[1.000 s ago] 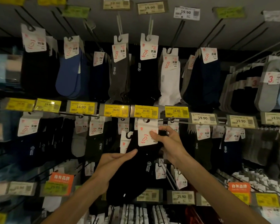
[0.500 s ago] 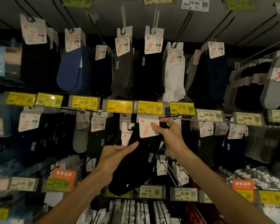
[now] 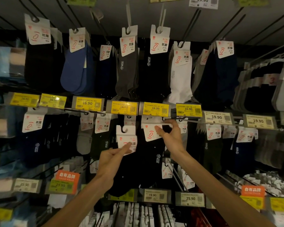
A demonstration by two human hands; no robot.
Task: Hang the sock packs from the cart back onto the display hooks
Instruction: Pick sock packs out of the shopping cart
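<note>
Reaching up, right hand (image 3: 170, 138) pinches black sock pack (image 3: 149, 133) card.

The sock packs (image 3: 147, 161) are soft black cloth with white paper cards (image 3: 152, 132). The price tags (image 3: 155, 109) look like shiny plastic.

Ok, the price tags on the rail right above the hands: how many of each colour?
Yellow tags: 6
Pale tags: 3, the last one cut off by the frame edge
Total: 9
</note>
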